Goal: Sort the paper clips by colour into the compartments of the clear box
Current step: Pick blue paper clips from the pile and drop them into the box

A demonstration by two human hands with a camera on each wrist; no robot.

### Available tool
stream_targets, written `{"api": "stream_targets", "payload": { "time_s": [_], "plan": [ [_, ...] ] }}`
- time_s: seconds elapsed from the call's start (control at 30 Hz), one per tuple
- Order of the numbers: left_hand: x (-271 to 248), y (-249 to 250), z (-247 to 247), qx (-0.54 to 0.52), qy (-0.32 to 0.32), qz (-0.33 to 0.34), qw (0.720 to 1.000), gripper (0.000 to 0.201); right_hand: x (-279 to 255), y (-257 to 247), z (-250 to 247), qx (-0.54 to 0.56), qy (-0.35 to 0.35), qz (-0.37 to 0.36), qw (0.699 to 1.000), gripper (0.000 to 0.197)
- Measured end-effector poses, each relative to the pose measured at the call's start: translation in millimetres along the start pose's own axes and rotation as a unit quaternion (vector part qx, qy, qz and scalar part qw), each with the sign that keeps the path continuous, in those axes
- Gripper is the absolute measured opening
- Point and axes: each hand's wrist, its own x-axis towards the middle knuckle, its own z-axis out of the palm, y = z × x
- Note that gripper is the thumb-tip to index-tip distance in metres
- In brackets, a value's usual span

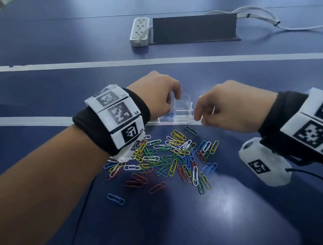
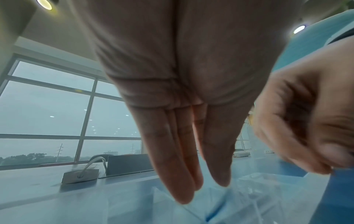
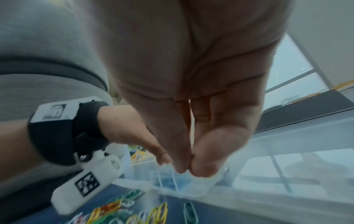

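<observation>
Clear box (image 1: 182, 110): blue clips in its left compartment. Left hand (image 1: 157, 93) over that cell, fingers straight, empty. Right hand (image 1: 228, 106) at box's right, fingertips pinched, possibly on a clip; blurred. Clips (image 1: 165, 157) heaped before box. Release low inside walls.

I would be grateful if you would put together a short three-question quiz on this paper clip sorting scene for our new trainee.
1. True or false: the clear box lies beyond the pile of paper clips, between the left hand and the right hand.
2. Which colour of clips already shows inside the box? A) red B) blue C) yellow
3. Fill in: the single clip lying apart, nearest the box's front edge, is ____.

Key: 1 true. 2 B; blue clips lie in a compartment by the left hand. 3 green; see the green clip.
</observation>
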Motion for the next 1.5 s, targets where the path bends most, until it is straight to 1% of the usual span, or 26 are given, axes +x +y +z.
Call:
{"api": "stream_targets", "payload": {
  "time_s": [0.17, 0.27, 0.37, 0.47, 0.57, 0.6, 0.67, 0.73, 0.8, 0.87, 0.97, 1.07, 1.2, 1.3, 1.4, 1.5],
  "plan": [
    [-8.8, 0.0, -1.5, -0.007, 0.011, 0.005, 1.0, 0.025, -4.7, -4.1, 15.9, -0.071, -0.083, -0.068, 0.992, 0.014],
    [-18.7, 2.0, 1.3, 0.006, -0.008, 0.021, 1.0, 0.017, -1.2, -3.1, 25.2, -0.091, -0.106, -0.087, 0.986, 0.01],
    [-28.0, 9.2, 8.8, 0.024, -0.079, 0.049, 0.995, 0.012, -0.3, -0.3, 26.5, -0.105, -0.113, -0.082, 0.985, 0.009],
    [-32.2, 18.6, 21.9, 0.037, -0.159, 0.072, 0.984, 0.018, -3.8, 1.7, 22.9, -0.114, -0.112, -0.075, 0.984, 0.007],
    [-32.6, 24.2, 30.3, 0.048, -0.194, 0.075, 0.977, 0.026, -7.6, 1.6, 18.8, -0.105, -0.112, -0.069, 0.986, 0.006],
    [-32.6, 25.1, 30.5, 0.048, -0.198, 0.075, 0.976, 0.026, -8.6, 1.6, 18.0, -0.098, -0.106, -0.073, 0.987, 0.008],
    [-33.3, 25.4, 28.7, 0.046, -0.193, 0.078, 0.977, 0.02, -10.6, 0.5, 18.1, -0.081, -0.089, -0.082, 0.989, 0.013],
    [-33.9, 22.0, 27.2, 0.042, -0.186, 0.083, 0.978, 0.014, -12.5, -2.7, 19.9, -0.06, -0.081, -0.094, 0.99, 0.026],
    [-36.1, 17.7, 26.2, 0.041, -0.189, 0.081, 0.978, 0.024, -14.6, -8.1, 22.6, -0.049, -0.083, -0.113, 0.989, 0.034],
    [-39.4, 14.9, 25.5, 0.034, -0.19, 0.072, 0.979, 0.028, -16.3, -12.6, 25.6, -0.038, -0.082, -0.128, 0.988, 0.031],
    [-43.5, 14.1, 25.5, 0.035, -0.183, 0.078, 0.979, 0.021, -18.7, -16.6, 29.5, -0.025, -0.087, -0.136, 0.987, 0.027],
    [-45.4, 15.3, 27.3, 0.043, -0.19, 0.082, 0.977, 0.021, -19.0, -15.8, 33.2, -0.06, -0.1, -0.157, 0.981, 0.028],
    [-43.9, 16.9, 29.7, 0.038, -0.177, 0.083, 0.98, 0.023, -14.3, -12.3, 36.1, -0.072, -0.113, -0.155, 0.979, 0.022],
    [-41.6, 18.7, 30.9, 0.033, -0.173, 0.089, 0.98, 0.021, -11.2, -9.6, 41.2, -0.084, -0.115, -0.154, 0.978, 0.025],
    [-39.7, 20.4, 33.3, 0.035, -0.177, 0.089, 0.979, 0.018, -11.4, -6.7, 40.4, -0.083, -0.108, -0.161, 0.978, 0.019],
    [-38.7, 21.2, 34.5, 0.032, -0.181, 0.082, 0.979, 0.014, -14.1, -2.1, 35.2, -0.056, -0.084, -0.149, 0.984, 0.017]
  ]
}}
